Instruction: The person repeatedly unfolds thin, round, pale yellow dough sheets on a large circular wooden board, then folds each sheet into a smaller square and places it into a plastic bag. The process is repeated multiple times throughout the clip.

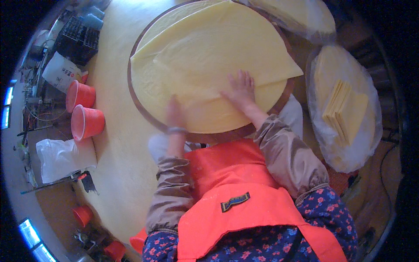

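Before me a broad round board [226, 134] with a dark rim carries thin, pale yellow sheets [209, 55]. The uppermost sheet lies askew, one corner jutting past the rim at the right and an edge running slantwise across the upper left. My right hand [241, 90] rests palm down on the sheet, fingers spread, near the board's right front. My left hand [176, 113] is blurred over the front left of the sheet; whether it touches is unclear. Neither hand appears to hold anything.
At right, a plastic-covered round tray [347, 65] bears a stack of folded yellow sheets [343, 111]. Another plastic-wrapped pile [304, 16] lies beyond. Red buckets [87, 122], a white bag [62, 159], a printed sack [62, 72] and black crates [77, 39] stand at left.
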Demonstrator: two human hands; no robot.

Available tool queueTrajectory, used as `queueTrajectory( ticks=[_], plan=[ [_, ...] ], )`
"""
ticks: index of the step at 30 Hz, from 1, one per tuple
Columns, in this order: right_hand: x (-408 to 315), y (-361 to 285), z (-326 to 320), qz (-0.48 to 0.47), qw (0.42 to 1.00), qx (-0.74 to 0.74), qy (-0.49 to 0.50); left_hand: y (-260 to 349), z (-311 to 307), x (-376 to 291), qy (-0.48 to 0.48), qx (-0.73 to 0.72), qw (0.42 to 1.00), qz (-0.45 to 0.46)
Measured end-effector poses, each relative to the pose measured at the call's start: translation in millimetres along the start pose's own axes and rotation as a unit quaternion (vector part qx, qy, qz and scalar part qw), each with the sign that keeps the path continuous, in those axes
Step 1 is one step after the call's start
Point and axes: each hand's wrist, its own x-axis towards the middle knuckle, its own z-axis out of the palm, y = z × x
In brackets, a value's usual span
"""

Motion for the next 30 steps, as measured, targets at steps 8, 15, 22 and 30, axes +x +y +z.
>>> queueTrajectory(
  ticks=[8, 15, 22, 30],
  plan=[
    [3.8, 9.2, -2.0, -0.013, 1.0, 0.01, -0.023, 7.9, 2.2, 7.9, -0.038, 0.184, 0.95, 0.249],
    [2.2, 49.3, 0.7, -0.078, 0.993, 0.064, -0.057, 1.2, 16.8, 6.9, -0.028, 0.098, 0.96, 0.259],
    [-1.7, 43.1, 0.1, -0.07, 0.994, 0.07, -0.044, 14.5, 23.9, 10.4, -0.017, 0.019, 0.963, 0.268],
    [-0.8, 50.5, -0.5, -0.086, 0.993, 0.063, -0.041, 16.9, 22.2, 19.0, -0.042, 0.025, 0.943, 0.328]
  ],
)
